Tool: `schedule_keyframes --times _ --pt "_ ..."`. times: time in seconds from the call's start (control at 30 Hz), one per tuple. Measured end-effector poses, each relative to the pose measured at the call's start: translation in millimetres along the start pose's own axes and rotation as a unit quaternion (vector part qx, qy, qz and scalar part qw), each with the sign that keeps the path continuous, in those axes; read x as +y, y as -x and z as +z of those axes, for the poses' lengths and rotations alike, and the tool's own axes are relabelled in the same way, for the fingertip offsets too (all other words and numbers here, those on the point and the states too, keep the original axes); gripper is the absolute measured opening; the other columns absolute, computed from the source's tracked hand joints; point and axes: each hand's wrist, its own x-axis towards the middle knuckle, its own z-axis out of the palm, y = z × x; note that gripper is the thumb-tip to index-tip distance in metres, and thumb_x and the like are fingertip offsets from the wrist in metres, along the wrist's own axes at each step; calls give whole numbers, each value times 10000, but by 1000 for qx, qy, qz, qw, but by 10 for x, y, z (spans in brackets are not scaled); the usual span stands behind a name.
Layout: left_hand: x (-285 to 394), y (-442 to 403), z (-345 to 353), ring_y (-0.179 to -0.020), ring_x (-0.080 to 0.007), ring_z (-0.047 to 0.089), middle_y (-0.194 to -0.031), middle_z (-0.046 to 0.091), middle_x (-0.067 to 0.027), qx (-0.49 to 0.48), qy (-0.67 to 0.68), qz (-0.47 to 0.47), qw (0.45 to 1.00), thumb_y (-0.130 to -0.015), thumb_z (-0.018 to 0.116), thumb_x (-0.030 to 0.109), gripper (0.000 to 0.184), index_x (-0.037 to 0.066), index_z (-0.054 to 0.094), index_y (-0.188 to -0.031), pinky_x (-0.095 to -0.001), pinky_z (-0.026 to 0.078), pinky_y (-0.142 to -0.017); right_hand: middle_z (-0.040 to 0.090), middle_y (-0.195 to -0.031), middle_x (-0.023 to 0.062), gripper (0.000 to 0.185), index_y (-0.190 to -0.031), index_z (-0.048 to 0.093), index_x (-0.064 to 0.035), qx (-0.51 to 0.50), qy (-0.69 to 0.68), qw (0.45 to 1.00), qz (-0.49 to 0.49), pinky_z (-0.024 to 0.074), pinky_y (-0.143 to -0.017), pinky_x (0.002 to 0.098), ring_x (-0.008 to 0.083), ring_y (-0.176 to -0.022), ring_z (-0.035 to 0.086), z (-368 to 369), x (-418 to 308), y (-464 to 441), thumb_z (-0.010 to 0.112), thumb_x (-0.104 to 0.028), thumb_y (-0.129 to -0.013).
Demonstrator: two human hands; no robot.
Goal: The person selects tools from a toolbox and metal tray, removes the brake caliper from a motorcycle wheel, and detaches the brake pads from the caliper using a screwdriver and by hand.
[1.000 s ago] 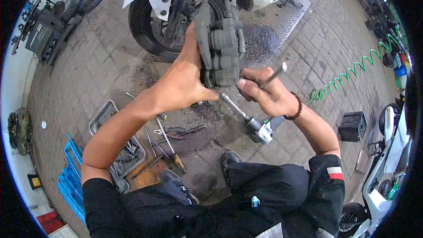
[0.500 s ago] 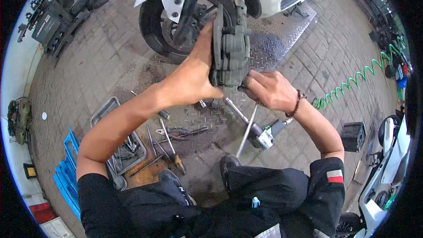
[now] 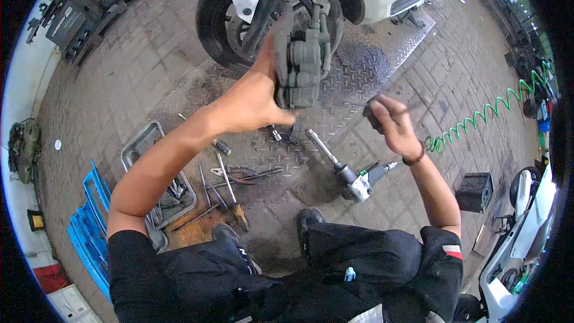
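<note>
My left hand is wrapped around the left side of a dark grey brake caliper, thumb below it and fingers behind. The caliper hangs from a hose and fork parts in front of the motorcycle's front wheel. Apart from it, to the right, my right hand is closed around a small dark piece, blurred and mostly hidden by the fingers. Below the caliper, a dark block and a small metal socket lie on the floor plate.
An impact wrench with a long extension lies before my feet, joined to a green coiled air hose. Pliers, a screwdriver and a metal tool tray are at left. A black bin stands at right.
My right hand has pulled away from the caliper to the right and up, carrying the dark piece. A long pale rod below that hand no longer shows. My left hand and the caliper shifted slightly left.
</note>
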Motion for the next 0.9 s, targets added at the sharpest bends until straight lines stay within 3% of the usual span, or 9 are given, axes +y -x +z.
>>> schedule_keyframes --times 0.3,0.43,0.5,0.57,0.63,0.77,0.83,0.87,0.9 --pt "-125 55 525 -1311 -239 371 -1406 376 -154 47 361 41 930 -720 727 144 938 20 164 -1459 -377 294 -1103 587 -640 107 368 -858 686 -5 -84 26 969 232 467 -618 372 170 -654 576 589 2450 -276 539 -335 -926" --pt "-155 175 594 -1237 -253 498 -1319 513 -110 41 789 -8 613 -848 465 66 542 55 388 -1384 -412 421 -1025 544 -580 33 363 -899 671 -6 -106 161 954 231 433 -548 334 125 -549 514 617 2682 -246 584 -358 -910" --pt "-289 312 598 -1203 -253 529 -1290 542 -100 76 786 -59 611 -864 484 65 529 67 388 -1384 -415 478 -959 560 -603 40 323 -942 669 -7 -73 122 976 164 449 -566 328 128 -577 535 536 2767 -186 614 -320 -888" --pt "-344 367 636 -1196 -228 534 -1319 520 -86 121 650 4 750 -896 561 103 540 76 365 -1399 -379 508 -915 573 -629 67 298 -963 661 -3 -61 147 979 129 456 -585 334 146 -592 542 493 2775 -173 629 -285 -870" --pt "-315 319 636 -1199 -214 529 -1340 496 -86 103 722 -38 683 -890 648 182 618 81 338 -1414 -374 492 -939 686 -883 204 305 -983 674 -27 -92 198 959 181 500 -776 422 348 -888 660 446 2675 -122 634 -287 -828" --pt "-50 118 600 -1210 -199 507 -1358 475 -72 127 699 -43 702 -842 715 171 755 65 273 -1446 -376 458 -971 688 -866 198 308 -1057 654 -52 -82 274 936 207 500 -786 430 394 -888 647 519 2874 1 647 -227 -804" --pt "66 -18 637 -1217 -205 484 -1353 468 -110 162 615 -6 772 -784 777 201 901 20 211 -1462 -355 430 -1002 669 -981 212 362 -1141 605 -73 35 414 910 16 500 -806 448 428 -950 618 504 2886 55 640 -199 -803" --pt "117 -58 700 -1224 -217 471 -1346 464 -138 182 552 15 814 -745 809 228 984 0 177 -1464 -350 406 -1021 613 -1121 202 424 -1210 525 -45 47 362 929 -67 517 -782 413 375 -950 621 362 2805 -33 625 -200 -828" --pt "148 -102 755 -1231 -230 458 -1340 461 -165 201 485 35 850 -705 841 256 1069 -20 142 -1466 -346 383 -1041 588 -1129 186 422 -1208 510 -23 34 171 985 18 520 -762 384 314 -936 614 222 2317 -90 617 -199 -840"
